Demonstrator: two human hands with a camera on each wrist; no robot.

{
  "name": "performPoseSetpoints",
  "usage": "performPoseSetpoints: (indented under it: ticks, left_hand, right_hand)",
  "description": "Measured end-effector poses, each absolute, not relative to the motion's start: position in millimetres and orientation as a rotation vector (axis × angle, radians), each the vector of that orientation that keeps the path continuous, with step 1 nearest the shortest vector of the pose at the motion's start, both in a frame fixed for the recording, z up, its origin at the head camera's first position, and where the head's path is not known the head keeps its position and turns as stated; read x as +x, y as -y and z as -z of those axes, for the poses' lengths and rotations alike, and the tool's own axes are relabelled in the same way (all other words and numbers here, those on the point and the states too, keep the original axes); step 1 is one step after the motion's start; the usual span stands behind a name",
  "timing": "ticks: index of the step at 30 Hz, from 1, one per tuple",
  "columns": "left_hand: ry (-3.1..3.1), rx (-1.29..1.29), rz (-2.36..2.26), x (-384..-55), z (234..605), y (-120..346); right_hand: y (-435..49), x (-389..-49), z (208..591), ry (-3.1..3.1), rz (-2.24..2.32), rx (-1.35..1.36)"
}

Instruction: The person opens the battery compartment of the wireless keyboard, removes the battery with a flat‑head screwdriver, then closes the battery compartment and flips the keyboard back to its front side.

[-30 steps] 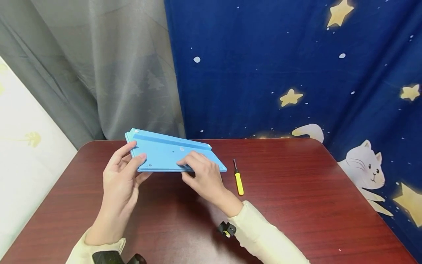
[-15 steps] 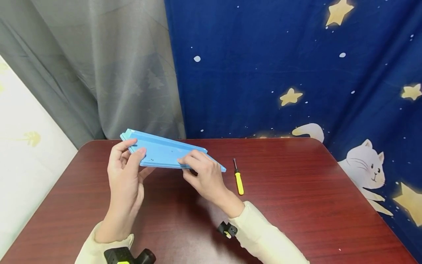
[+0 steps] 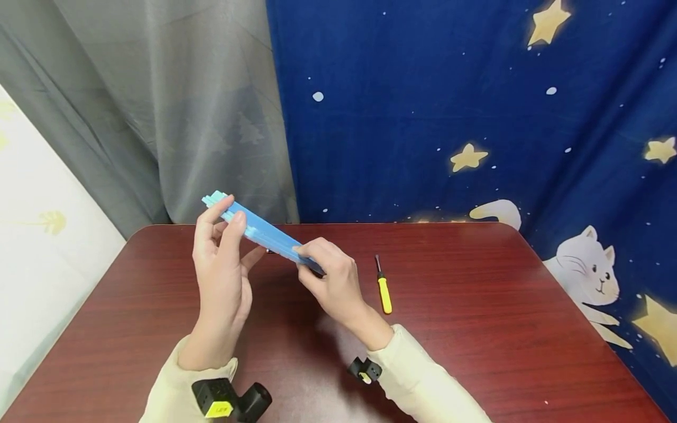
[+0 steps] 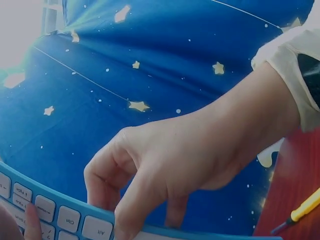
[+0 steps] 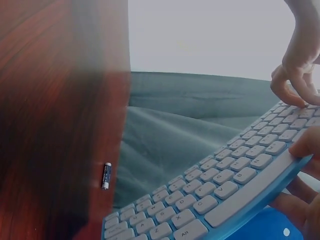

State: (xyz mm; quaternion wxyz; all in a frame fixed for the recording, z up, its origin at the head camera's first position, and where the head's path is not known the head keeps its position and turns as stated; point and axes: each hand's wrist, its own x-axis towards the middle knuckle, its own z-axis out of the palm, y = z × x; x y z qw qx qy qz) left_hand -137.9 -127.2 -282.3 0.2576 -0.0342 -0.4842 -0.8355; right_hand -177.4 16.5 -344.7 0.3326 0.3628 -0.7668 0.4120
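A light blue keyboard is held up above the table, tilted nearly edge-on in the head view. Its white keys face away from the head and show in both wrist views. My left hand grips its raised left end, thumb on the back and fingertips on the key side. Lower down, my right hand pinches the near long edge between thumb and fingers. In the left wrist view that same right hand bends over the blue rim.
A yellow-handled screwdriver lies on the red-brown table, right of the right hand. A small battery lies near the table's edge. Behind the table hang a grey curtain and a blue star-patterned curtain.
The keyboard has turned from showing its broad blue back to nearly edge-on, its left end rising. My left hand has moved up and right with it; the right hand has barely moved.
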Motion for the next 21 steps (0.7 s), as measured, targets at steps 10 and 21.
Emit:
performPoseSetpoints:
  ticks: [10, 21]
  left_hand:
    - [1.313, -0.108, 2.281, -145, 278, 113]
    - [1.329, -0.171, 2.309, -152, 281, 105]
  right_hand:
    - [-17, -175, 350, 1.942, -1.502, 0.860]
    - [-16, -152, 331, 1.879, -1.686, 0.719]
